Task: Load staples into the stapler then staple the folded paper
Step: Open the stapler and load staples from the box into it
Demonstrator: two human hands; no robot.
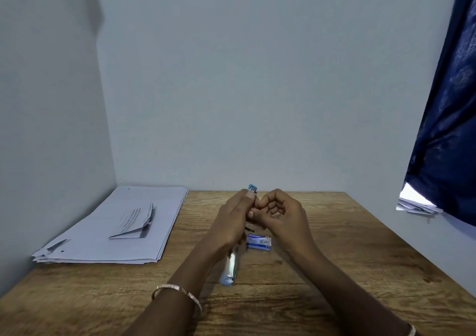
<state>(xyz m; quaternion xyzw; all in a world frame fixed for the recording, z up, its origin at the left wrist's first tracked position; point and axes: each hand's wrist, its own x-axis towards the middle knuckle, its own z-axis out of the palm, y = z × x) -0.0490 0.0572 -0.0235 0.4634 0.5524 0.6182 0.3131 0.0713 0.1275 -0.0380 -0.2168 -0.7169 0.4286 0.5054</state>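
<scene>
One small blue and silver stapler (252,190), one blue and white staple box (258,242), one folded printed paper (135,221), one stack of white sheets (108,235), two hands. Wooden desk (347,253) bounded by walls at left and rear; bare wood right of the hands. Left hand (233,221) above desk centre, fingers (249,201) curled around the stapler, blue tip showing above. Right hand (279,213) just beside, fingers loosely curled, fingertips meeting the left; contents indiscernible. Box just below the hands; folded paper atop the stack, far left.
</scene>
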